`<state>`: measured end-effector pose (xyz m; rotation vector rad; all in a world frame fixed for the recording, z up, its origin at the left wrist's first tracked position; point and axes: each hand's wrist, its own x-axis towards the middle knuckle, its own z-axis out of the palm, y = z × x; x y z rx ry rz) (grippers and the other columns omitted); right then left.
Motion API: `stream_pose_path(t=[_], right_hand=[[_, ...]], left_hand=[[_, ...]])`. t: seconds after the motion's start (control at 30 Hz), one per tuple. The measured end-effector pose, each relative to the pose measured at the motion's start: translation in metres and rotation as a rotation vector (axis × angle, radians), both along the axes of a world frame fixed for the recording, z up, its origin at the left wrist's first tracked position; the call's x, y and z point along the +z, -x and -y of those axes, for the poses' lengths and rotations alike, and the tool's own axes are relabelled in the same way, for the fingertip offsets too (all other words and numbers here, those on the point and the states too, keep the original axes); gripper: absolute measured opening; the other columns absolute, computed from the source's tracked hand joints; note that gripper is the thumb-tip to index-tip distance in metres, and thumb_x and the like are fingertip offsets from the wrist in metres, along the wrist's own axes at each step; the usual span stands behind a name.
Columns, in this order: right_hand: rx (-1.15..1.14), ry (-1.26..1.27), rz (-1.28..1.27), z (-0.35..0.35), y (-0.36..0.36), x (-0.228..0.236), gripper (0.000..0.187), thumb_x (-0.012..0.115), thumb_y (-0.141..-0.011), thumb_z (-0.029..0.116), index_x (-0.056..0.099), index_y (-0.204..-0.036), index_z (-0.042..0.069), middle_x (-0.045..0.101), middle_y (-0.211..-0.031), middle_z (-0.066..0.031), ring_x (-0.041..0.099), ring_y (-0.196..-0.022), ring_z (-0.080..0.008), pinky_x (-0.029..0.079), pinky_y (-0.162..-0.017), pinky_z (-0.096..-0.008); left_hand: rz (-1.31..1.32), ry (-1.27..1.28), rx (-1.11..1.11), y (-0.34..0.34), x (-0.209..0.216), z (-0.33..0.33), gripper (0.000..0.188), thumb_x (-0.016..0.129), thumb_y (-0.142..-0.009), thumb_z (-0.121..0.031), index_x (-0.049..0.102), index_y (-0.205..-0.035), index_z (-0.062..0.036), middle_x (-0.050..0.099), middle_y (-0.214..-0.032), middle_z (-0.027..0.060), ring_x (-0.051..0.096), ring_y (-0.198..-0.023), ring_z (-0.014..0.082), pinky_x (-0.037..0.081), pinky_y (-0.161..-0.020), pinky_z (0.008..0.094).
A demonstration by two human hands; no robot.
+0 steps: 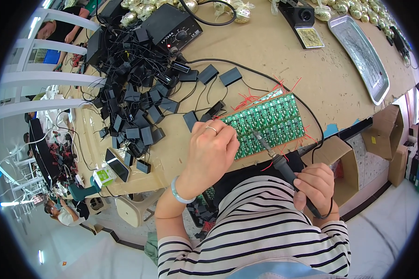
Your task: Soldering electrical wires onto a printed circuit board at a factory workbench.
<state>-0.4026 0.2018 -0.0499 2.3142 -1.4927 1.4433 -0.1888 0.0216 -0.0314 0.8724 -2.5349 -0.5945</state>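
Note:
My right hand (315, 187) grips a soldering iron (285, 170) by its dark handle. The iron's tip points up and left, over a panel of green circuit boards (277, 122). Its cord loops up around the panel's right side. My left hand (212, 145) is closed at the panel's left end, fingers curled and pressed together; what they pinch is hidden. Thin red wires (246, 100) stick out along the panel's far and right edges. Several small black boxes with thin leads (208, 74) lie beyond and left of my left hand.
A heap of black boxes and cables (135, 100) covers the left of the table, beside a black soldering station (174, 31). An iron stand (303, 17) and a metal tray (358, 58) are at the far right. A phone (117, 165) lies near the left edge. Cardboard boxes (340, 162) stand below right.

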Motion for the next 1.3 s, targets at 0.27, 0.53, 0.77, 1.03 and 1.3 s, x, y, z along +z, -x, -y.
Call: stream_pose_path(t=[0.27,0.53,0.77,1.03,1.3], right_hand=[[0.011,-0.03,0.072,0.003,-0.004,0.006,0.039,0.064,-0.098,0.037,0.064,-0.1,-0.002,0.068,-0.086,-0.0107,0.065,-0.067,-0.0241,0.055,-0.061,-0.035],[-0.16,-0.014,0.117,-0.003,-0.007,0.005,0.017,0.052,-0.094,0.016,0.058,-0.093,0.0,0.061,-0.074,-0.0132,0.058,-0.058,-0.0275,0.046,-0.052,-0.0402],[-0.13,-0.032,0.137,0.006,-0.004,0.007,0.015,0.052,-0.093,0.014,0.058,-0.094,0.0,0.062,-0.075,-0.0131,0.058,-0.059,-0.0273,0.047,-0.054,-0.04],[-0.085,-0.03,0.118,0.01,-0.011,0.009,0.015,0.052,-0.092,0.014,0.058,-0.093,0.001,0.061,-0.074,-0.0122,0.058,-0.059,-0.0269,0.049,-0.056,-0.0404],[-0.161,-0.015,0.153,-0.001,-0.014,0.013,0.015,0.052,-0.092,0.015,0.058,-0.091,0.002,0.061,-0.074,-0.0114,0.058,-0.059,-0.0263,0.048,-0.056,-0.0396]], left_hand=[[-0.005,0.033,0.057,-0.011,0.002,0.001,0.011,0.077,-0.077,-0.003,0.072,-0.086,-0.0053,0.066,-0.084,0.0065,0.064,-0.076,0.0252,0.047,-0.076,0.0374],[-0.144,0.196,0.504,-0.049,0.002,0.001,0.023,0.076,-0.087,-0.009,0.067,-0.107,-0.0012,0.064,-0.109,0.0137,0.062,-0.097,0.0326,0.051,-0.085,0.0422],[0.031,0.001,0.794,-0.17,-0.007,-0.004,0.052,0.086,-0.075,-0.012,0.063,-0.12,-0.0007,0.066,-0.106,0.0126,0.063,-0.091,0.0247,0.052,-0.08,0.0364],[-0.19,0.185,0.682,-0.165,-0.033,0.01,0.02,0.077,-0.086,0.002,0.072,-0.105,0.003,0.072,-0.085,0.0075,0.066,-0.074,0.0125,0.052,-0.07,0.0252],[-0.835,-0.291,0.812,-0.118,-0.028,0.03,0.011,0.073,-0.093,-0.002,0.071,-0.103,0.0035,0.072,-0.093,0.0064,0.065,-0.082,0.008,0.052,-0.076,0.0216]])
